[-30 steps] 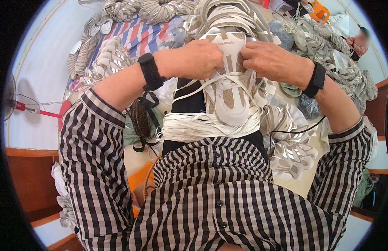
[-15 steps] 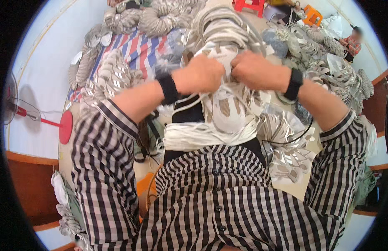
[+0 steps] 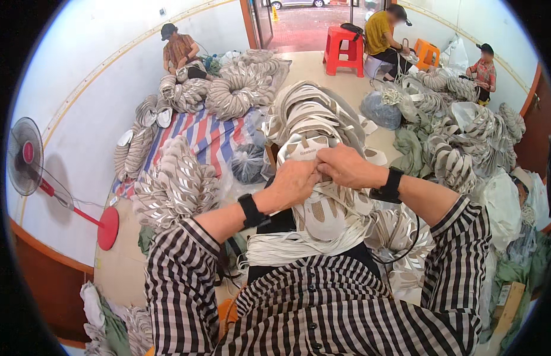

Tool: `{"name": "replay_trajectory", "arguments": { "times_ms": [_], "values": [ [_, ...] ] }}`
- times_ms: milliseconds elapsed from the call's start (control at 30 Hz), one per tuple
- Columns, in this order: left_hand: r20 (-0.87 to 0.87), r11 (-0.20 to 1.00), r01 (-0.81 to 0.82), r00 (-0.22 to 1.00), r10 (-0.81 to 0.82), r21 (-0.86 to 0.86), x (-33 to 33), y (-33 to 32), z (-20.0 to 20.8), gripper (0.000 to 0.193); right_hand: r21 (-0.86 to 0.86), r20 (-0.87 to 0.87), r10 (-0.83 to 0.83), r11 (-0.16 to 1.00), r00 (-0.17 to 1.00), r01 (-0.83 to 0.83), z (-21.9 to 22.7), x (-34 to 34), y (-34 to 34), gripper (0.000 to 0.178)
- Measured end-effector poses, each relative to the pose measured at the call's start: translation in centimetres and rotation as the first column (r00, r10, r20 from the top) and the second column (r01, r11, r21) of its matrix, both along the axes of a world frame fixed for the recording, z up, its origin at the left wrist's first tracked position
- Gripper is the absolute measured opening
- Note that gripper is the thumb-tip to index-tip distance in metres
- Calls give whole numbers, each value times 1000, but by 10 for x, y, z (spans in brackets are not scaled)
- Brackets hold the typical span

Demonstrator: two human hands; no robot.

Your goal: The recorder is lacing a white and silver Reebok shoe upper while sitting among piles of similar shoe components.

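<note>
A pale grey and tan shoe upper (image 3: 324,224) lies over my lap, its toe toward me and white laces hanging loose at its side. Both hands meet over its lacing area. My left hand (image 3: 294,183) is closed, fingertips pinched at the upper. Touching it, my right hand (image 3: 346,168) is also closed, thumb and fingers pressed together on the upper. Whether a lace end is between the fingers is hidden. A bundle of white shoelaces (image 3: 272,250) lies across my lap. Just beyond my hands is a curved stack of similar uppers (image 3: 314,113).
Heaps of uppers surround me, including one pile (image 3: 174,184) at left. A red stool (image 3: 344,52) stands ahead near the doorway; a fan (image 3: 27,155) is at left. A striped sheet (image 3: 195,136) covers part of the floor. Three other people sit farther back.
My hands came together from slightly apart over the upper. The view tilted up, bringing the doorway, the fan and other people into sight.
</note>
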State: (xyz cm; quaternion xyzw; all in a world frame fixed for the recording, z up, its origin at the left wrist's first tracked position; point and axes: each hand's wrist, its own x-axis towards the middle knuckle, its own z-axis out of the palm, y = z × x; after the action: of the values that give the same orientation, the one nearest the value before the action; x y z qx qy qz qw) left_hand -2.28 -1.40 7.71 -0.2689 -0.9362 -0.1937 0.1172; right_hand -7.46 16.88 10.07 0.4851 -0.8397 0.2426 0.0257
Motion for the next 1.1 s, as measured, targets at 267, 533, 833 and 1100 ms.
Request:
{"name": "replay_trajectory", "arguments": {
  "times_ms": [267,533,833,1100],
  "values": [
    [-41,922,368,930,-366,124,69,20,-2,12,-99,-34,147,984,988,-150,18,-13,-19,19],
    [-318,484,875,463,-827,14,146,84,-33,15,-499,-3,933,311,360,-809,100,148,-240,26],
    [-70,393,685,543,-836,614,167,110,20,15,-360,135,583,782,801,-509,69,52,-140,17],
    [-607,407,864,499,-618,296,132,196,146,13,-67,216,-24,997,976,39,24,71,30,15]
  ]
}}
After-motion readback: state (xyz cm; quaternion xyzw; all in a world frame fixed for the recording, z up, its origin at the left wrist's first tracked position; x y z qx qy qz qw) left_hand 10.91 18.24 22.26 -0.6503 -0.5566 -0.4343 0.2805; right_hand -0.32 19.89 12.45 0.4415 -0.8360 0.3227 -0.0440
